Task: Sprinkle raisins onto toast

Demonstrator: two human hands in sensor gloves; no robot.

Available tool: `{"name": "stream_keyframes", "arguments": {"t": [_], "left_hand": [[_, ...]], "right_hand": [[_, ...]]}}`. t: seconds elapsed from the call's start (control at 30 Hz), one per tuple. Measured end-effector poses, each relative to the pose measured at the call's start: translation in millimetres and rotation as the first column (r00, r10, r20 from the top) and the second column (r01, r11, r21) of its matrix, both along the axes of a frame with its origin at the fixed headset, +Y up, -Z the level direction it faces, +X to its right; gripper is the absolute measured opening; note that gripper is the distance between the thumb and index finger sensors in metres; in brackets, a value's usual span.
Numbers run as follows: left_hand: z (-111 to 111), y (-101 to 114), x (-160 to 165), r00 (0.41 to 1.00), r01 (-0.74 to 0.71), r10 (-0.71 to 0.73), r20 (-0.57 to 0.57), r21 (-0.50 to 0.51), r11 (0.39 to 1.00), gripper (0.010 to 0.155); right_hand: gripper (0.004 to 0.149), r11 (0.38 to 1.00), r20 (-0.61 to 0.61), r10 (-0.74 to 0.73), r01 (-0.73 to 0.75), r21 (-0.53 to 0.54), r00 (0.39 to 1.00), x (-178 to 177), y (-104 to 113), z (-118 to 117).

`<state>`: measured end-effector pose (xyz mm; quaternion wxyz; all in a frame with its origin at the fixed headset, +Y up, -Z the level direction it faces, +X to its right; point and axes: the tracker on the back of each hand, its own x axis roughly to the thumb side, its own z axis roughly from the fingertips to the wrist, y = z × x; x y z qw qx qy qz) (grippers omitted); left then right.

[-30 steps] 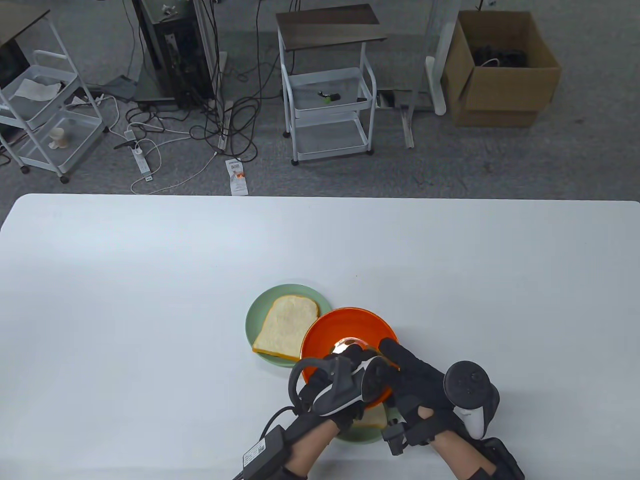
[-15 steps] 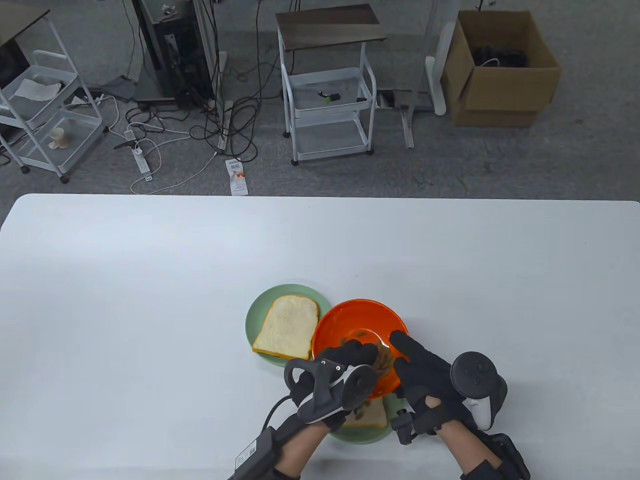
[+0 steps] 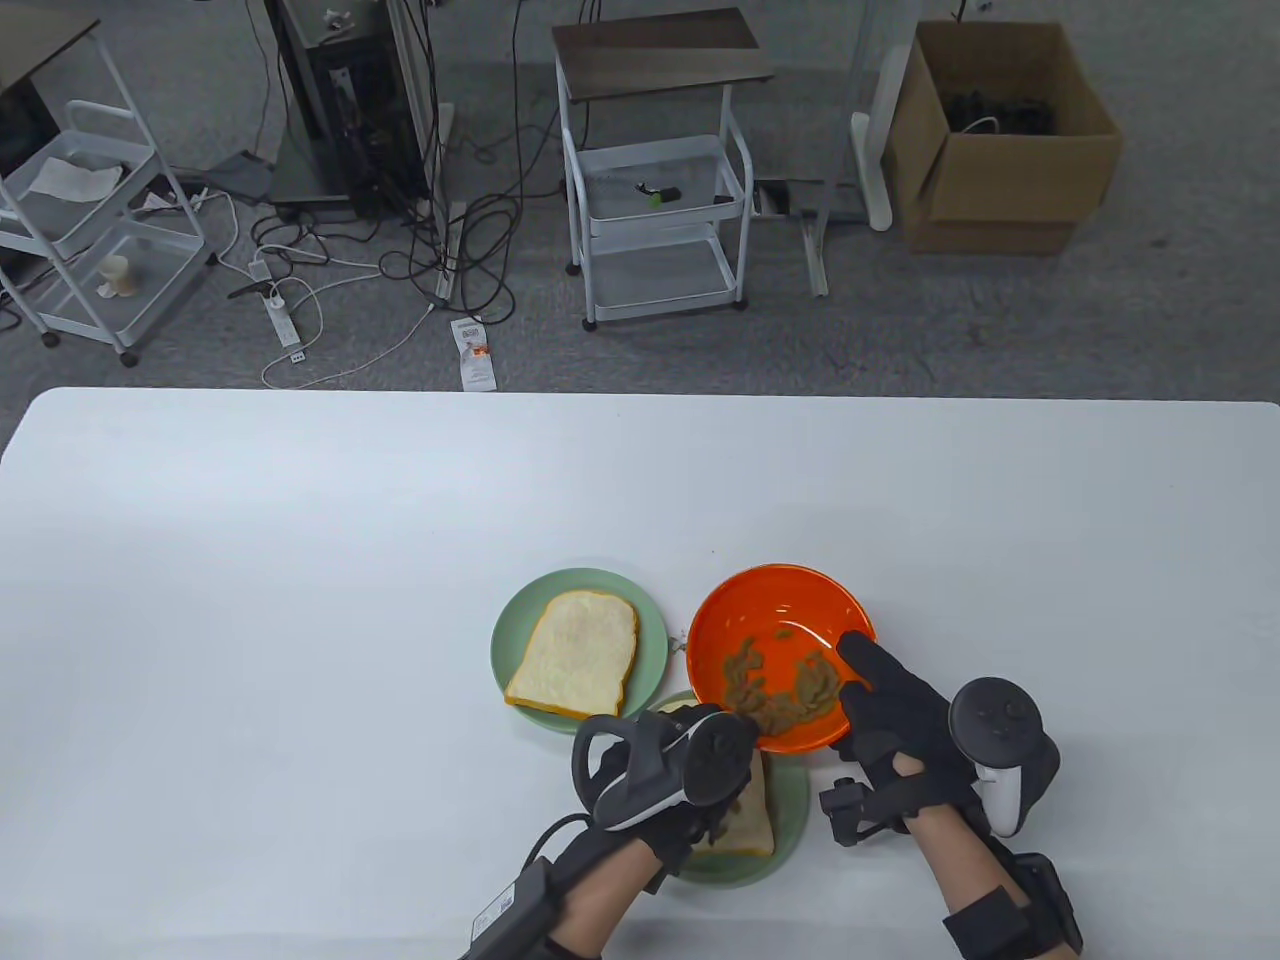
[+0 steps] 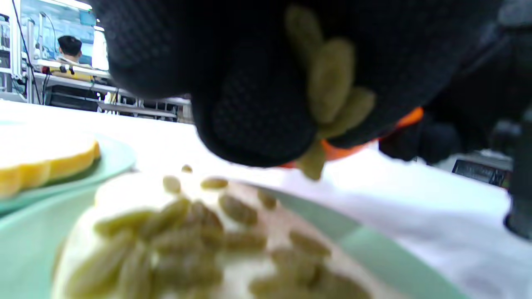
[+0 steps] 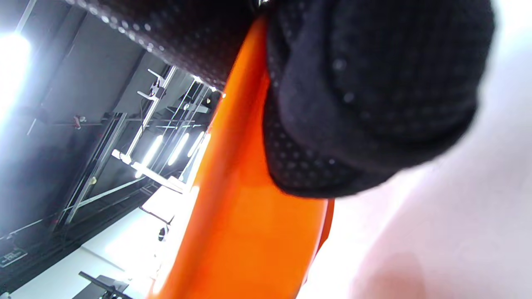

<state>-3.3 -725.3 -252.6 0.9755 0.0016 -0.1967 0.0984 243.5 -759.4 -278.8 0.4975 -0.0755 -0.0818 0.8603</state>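
Observation:
My right hand (image 3: 880,700) grips the rim of the orange bowl (image 3: 780,610), which holds greenish-brown raisins (image 3: 785,690); the bowl's wall (image 5: 232,216) fills the right wrist view. My left hand (image 3: 700,760) hovers over the near toast (image 3: 752,815) on its green plate (image 3: 790,810). In the left wrist view its fingertips (image 4: 257,116) pinch a few raisins (image 4: 332,91) just above that toast (image 4: 187,232), which is covered with several raisins. A second, bare toast (image 3: 575,655) lies on the far green plate (image 3: 515,620).
The two green plates and the bowl sit close together near the front middle of the white table (image 3: 300,600). Beyond the far table edge are floor, white carts (image 3: 655,215), cables and a cardboard box (image 3: 1000,140).
My right hand has tipped the bowl back level and moved it right and away, uncovering the near toast. My left hand has left the bowl with raisins and now sits over the near toast.

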Motion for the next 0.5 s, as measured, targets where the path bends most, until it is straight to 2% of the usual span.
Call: {"name": "stream_keyframes", "arguments": {"t": [0.13, 0.23, 0.33, 0.5], "left_hand": [[-4, -13, 6, 0.990, 0.139, -0.140, 0.000, -0.025, 0.990, 0.041], [-6, -15, 5, 0.980, 0.197, -0.197, -0.040, 0.012, 0.980, 0.042], [-10, -14, -1, 0.975, 0.210, -0.205, -0.089, 0.045, 0.977, 0.043], [-20, -20, -9, 0.966, 0.228, -0.226, -0.124, 0.000, 0.974, 0.050]], "right_hand": [[0.047, 0.998, 0.026, 0.057, -0.057, 0.002, 0.998, 6, -2, -4], [0.047, 0.999, 0.040, 0.050, -0.050, -0.006, 0.998, 10, -3, -6], [0.047, 0.998, 0.050, 0.058, -0.057, -0.010, 0.997, 12, -3, -7], [0.047, 0.998, 0.075, 0.064, -0.064, -0.009, 0.995, 17, -3, -8]]}}
